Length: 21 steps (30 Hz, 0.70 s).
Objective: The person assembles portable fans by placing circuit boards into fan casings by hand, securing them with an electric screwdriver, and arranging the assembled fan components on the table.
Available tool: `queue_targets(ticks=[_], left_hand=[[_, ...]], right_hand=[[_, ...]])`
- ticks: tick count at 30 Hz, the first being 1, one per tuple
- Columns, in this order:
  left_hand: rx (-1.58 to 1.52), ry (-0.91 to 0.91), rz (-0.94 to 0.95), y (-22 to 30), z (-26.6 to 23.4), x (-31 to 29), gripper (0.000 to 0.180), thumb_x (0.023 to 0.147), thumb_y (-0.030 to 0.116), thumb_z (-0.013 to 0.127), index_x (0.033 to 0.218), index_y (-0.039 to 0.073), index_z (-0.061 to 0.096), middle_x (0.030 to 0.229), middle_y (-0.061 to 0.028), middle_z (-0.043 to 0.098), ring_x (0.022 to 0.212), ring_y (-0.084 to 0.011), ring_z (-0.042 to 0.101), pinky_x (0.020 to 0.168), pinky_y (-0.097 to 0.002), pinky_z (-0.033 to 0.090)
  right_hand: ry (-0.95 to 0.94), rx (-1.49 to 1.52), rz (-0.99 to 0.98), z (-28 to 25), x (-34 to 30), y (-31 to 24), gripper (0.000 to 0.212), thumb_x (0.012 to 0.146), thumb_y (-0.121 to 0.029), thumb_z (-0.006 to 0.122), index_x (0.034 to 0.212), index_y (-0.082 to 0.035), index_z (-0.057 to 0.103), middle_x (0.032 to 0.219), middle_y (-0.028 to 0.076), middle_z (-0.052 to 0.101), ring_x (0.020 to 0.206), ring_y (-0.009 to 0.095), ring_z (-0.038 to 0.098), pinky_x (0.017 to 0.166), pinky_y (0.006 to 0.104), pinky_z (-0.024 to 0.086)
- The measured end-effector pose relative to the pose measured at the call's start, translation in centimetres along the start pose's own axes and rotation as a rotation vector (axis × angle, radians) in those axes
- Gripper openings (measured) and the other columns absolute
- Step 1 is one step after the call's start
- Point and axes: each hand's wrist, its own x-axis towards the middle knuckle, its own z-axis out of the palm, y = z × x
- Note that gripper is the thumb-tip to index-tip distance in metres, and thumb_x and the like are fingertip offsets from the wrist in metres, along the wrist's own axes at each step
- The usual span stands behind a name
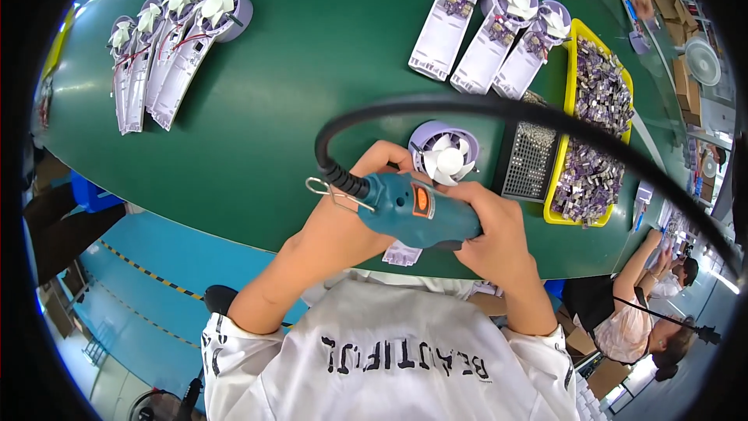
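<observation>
A teal electric screwdriver (425, 214) with a black cable and a wire hook lies across the view, close to the camera. My right hand (497, 230) is closed round its right end. Under it, a lilac handheld fan (448, 153) with white blades rests on the green table; the lower end of its handle pokes out below the tool. My left hand (343, 214) is curled at the left side of this fan, fingertips by the round housing. The screwdriver covers part of that hand and most of the handle, and its tip is hidden.
Open fan halves (183, 66) stand at the far left, others (483, 47) at the back right. A yellow bin (569, 93) of small parts and a black perforated tray (510, 157) sit to the right. The black cable (592, 129) arcs overhead. Other people (623, 312) work at right.
</observation>
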Motion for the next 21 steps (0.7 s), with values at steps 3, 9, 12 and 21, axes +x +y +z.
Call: queue_targets(ticks=[3, 9, 12, 21], left_hand=[[-0.193, -0.035, -0.211, -0.6, 0.3, 0.2, 0.037, 0.073, -0.001, 0.081, 0.102, 0.001, 0.057, 0.085, -0.0087, 0.063, 0.080, -0.0212, 0.067, 0.068, -0.0343, 0.053], [0.006, -0.069, -0.087, 0.0, 0.3, 0.7, 0.030, 0.070, 0.001, 0.084, 0.097, 0.004, 0.072, 0.105, -0.0092, 0.057, 0.081, -0.0215, 0.067, 0.070, -0.0315, 0.055], [-0.016, -0.062, -0.125, 0.4, 0.9, 0.9, 0.026, 0.072, 0.003, 0.084, 0.095, 0.003, 0.071, 0.102, -0.0073, 0.055, 0.075, -0.0186, 0.065, 0.069, -0.0312, 0.054], [-0.063, 0.075, -0.171, 1.3, 5.5, 2.5, 0.026, 0.072, -0.004, 0.083, 0.095, -0.001, 0.069, 0.103, -0.0089, 0.054, 0.077, -0.0180, 0.069, 0.065, -0.0295, 0.058]], right_hand=[[0.010, 0.007, -0.059, -0.5, 0.4, 0.3, 0.039, 0.064, -0.001, 0.081, 0.100, -0.004, 0.065, 0.089, 0.012, 0.071, 0.072, 0.025, 0.071, 0.064, 0.0287, 0.053], [0.295, 0.620, 0.024, -3.1, -1.1, 0.7, 0.037, 0.086, -0.038, 0.074, 0.094, -0.006, 0.059, 0.098, 0.025, 0.071, 0.046, 0.015, 0.053, 0.046, 0.0253, 0.042], [0.445, 1.025, -0.343, -5.9, -0.6, 2.9, 0.078, 0.082, -0.081, 0.052, 0.106, -0.006, 0.052, 0.074, 0.012, 0.060, 0.044, 0.014, 0.047, 0.041, 0.0248, 0.037], [0.549, 1.074, -0.740, -7.2, 2.3, 3.5, 0.084, 0.079, -0.085, 0.052, 0.108, -0.006, 0.047, 0.078, 0.011, 0.053, 0.059, 0.020, 0.047, 0.052, 0.0337, 0.039]])
